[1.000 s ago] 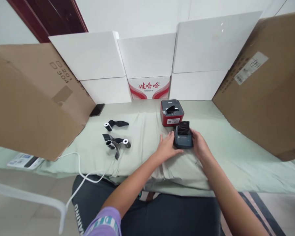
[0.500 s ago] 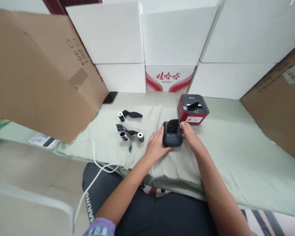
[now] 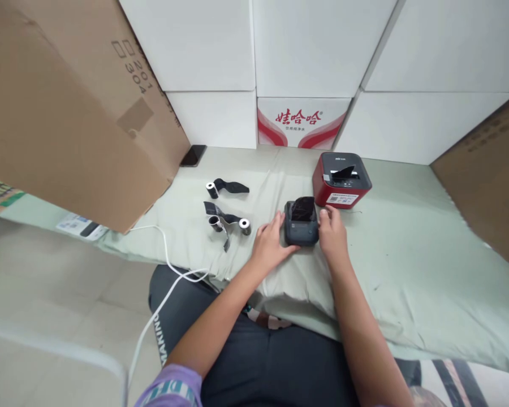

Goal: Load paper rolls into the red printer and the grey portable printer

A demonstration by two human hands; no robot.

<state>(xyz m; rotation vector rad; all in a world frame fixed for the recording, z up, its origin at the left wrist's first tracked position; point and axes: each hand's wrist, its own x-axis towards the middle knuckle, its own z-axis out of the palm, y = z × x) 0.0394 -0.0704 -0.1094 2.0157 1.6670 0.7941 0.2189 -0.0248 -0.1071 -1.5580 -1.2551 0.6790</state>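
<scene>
A small dark portable printer stands on the cloth-covered surface in front of me, with a strip of black paper sticking up from its top. Along its left side rests my left hand, fingers stretched out and the thumb spread toward the front corner. My right hand is at the printer's right side with its fingers curled in; what the fingertips hold, if anything, is hidden. Just behind it stands a red and black printer, also with a black paper piece in its slot.
Several small paper rolls with black strips lie to the left. A phone is at the back. Large cardboard boxes flank both sides, and white boxes line the back. A white cable hangs over the front edge.
My view has tilted slightly downward. The right hand's fingers have curled in more beside the printer, having been stretched to its upper right corner. The left hand stays at the left side.
</scene>
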